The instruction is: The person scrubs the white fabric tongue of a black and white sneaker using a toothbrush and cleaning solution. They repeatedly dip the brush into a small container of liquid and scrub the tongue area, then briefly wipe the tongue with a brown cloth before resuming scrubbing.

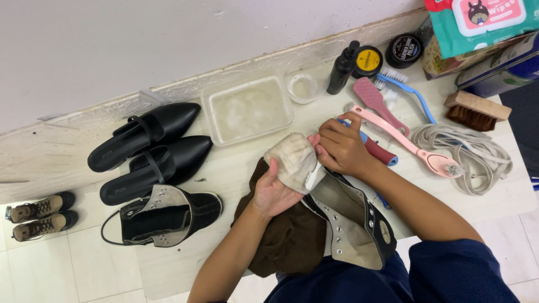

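Far left, two small tan boots (38, 216) are sitting side by side on the tiled floor (78, 264). Next to them, two glossy black pointed flats (147, 150) are lying as a pair against the wall, and just below them one black high-top sneaker (168, 216) with a grey studded tongue is lying open, laceless.

Moving in, the left hand (274, 193) is cupping a dingy cream cloth (292, 161), fingers curled under it and thumb pressing on top, so that hand is closed around the cloth. The cloth is wrapping the toe of a second high-top (353, 224), which is resting across the person's lap on a brown fuzzy towel (292, 238). The right hand (341, 148) is touching the cloth's right edge, fingers bent and closed, pinching at the cloth where the white toe is peeking out.

Behind the hands, one clear rectangular tub (247, 108) of cloudy water is sitting by the wall, with one small round clear cup (303, 87) beside it. Then one black bottle (342, 68) and two round polish tins (384, 55). Right of the hands I'm counting four long-handled brushes: one dusty pink (379, 104), one blue (407, 90), one pale pink (412, 147), one red-handled (380, 152) partly under the right hand. A tangle of grey laces (469, 154) is lying beside them, one wooden block brush (476, 109) above, and a pack of wipes (483, 19) in the corner.
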